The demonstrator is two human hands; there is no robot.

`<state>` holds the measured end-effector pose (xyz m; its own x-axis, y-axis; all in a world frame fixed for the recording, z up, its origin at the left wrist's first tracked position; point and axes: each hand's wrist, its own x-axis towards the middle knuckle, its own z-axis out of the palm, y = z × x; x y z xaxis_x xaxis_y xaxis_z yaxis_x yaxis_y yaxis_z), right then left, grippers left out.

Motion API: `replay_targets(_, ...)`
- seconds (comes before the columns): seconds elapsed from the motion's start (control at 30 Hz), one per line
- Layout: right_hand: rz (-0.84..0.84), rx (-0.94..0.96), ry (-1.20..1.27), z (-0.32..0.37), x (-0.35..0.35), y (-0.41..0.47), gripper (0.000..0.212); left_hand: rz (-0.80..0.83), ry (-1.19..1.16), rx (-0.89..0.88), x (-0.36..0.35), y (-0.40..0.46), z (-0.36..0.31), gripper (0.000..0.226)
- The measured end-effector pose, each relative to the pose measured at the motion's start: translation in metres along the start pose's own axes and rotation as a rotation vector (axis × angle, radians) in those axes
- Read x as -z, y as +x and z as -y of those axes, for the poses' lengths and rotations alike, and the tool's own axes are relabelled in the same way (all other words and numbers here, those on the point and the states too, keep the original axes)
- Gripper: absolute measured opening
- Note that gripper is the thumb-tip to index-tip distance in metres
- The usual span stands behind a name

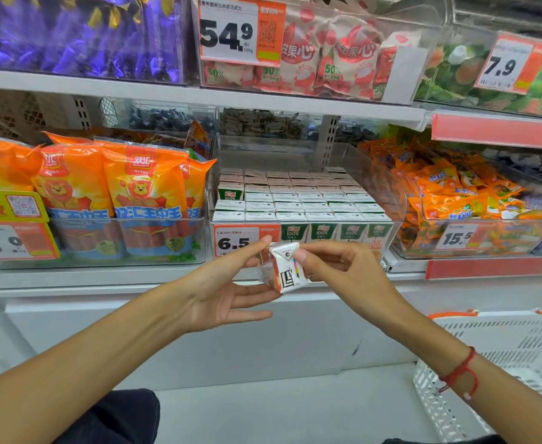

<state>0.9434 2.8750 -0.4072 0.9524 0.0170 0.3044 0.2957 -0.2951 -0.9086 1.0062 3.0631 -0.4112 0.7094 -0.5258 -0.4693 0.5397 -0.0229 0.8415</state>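
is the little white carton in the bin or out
Out: the small white juice carton is in front of the clear plastic bin, pinched between left hand and right hand.

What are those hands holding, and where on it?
A small carton. The right hand pinches its upper right corner; the left hand holds its left side, thumb on top, a finger beneath.
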Motion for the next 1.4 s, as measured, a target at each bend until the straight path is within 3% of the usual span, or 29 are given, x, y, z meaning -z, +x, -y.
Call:
replay_targets(0.13,-0.036,-0.110,0.054,-0.001,-0.003,0.001,0.013,0.000,0.016,0.033,0.002,0.000,0.000,0.063)
replay_targets(0.3,0.000,-0.162,0.086,0.000,-0.001,0.003,0.018,0.010,-0.008,-0.021,0.001,-0.001,-0.001,0.060)
replay_targets(0.5,0.133,-0.318,0.115,-0.001,0.006,0.004,0.048,-0.024,0.089,-0.419,-0.003,0.002,0.001,0.049)
replay_targets(0.67,-0.076,-0.094,-0.072,-0.002,0.000,0.004,0.053,0.006,0.130,-0.610,-0.009,-0.001,0.001,0.053)
replay_targets(0.77,-0.224,0.084,-0.326,-0.003,0.001,0.005,0.059,-0.055,0.036,-0.590,-0.009,0.000,0.001,0.060)
replay_targets(0.87,-0.267,0.242,-0.536,-0.004,0.000,0.002,0.062,-0.058,0.062,-0.532,-0.011,0.000,0.004,0.061)
replay_targets(0.97,-0.243,0.303,-0.657,-0.005,-0.004,0.003,0.061,-0.087,0.115,-0.557,-0.013,0.003,0.008,0.041)
replay_targets(1.07,-0.155,0.208,-0.579,-0.007,-0.004,0.005,0.061,-0.156,0.184,-0.637,-0.010,0.006,0.009,0.031)
replay_targets(1.2,-0.047,0.054,-0.392,-0.016,-0.003,0.003,0.049,-0.125,0.460,-0.806,-0.002,0.003,0.003,0.037)
replay_targets(1.4,-0.042,0.223,-0.477,-0.013,-0.007,0.001,0.062,-0.059,0.691,-0.927,0.002,-0.002,0.004,0.044)
